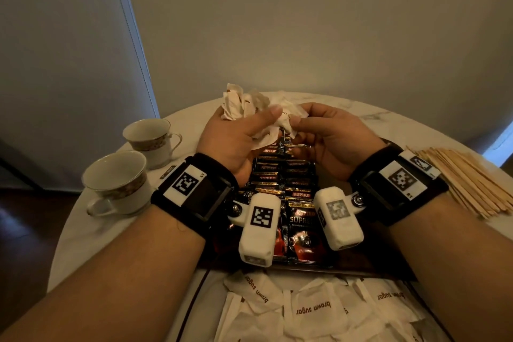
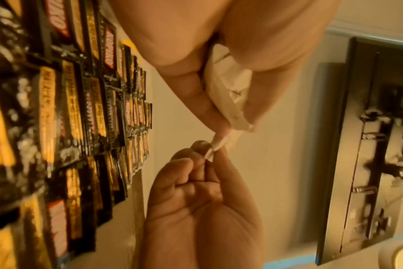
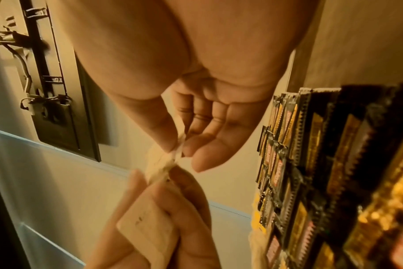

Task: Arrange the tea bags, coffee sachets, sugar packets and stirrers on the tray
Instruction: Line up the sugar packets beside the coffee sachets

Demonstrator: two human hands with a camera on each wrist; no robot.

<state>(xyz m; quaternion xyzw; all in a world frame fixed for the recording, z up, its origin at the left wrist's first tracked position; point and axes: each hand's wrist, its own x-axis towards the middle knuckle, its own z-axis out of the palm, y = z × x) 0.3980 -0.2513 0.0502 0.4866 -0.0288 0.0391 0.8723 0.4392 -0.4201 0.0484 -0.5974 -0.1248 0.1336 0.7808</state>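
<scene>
- One round marble bench [image 1: 347,108] carries a dark tray [image 1: 369,269].
- Coffee sachets [image 1: 288,180] lie in overlapping rows along its middle; brown sugar packets [image 1: 311,311] spread at the near edge.
- Wooden stirrers [image 1: 469,178] lie right, two teacups [image 1: 116,178] left.
- Left hand [image 1: 236,136] clutches a bunch of white packets [image 1: 244,104] above the sachets.
- Right hand [image 1: 330,136] pinches one packet's corner between thumb and fingertip.

Layout: sachets mid-tray, cups left, stirrers right.
Coffee sachets [image 1: 288,191] lay behind sugar packets [image 1: 311,311]; cups [image 1: 116,180] left, stirrers [image 1: 469,175] right.
</scene>
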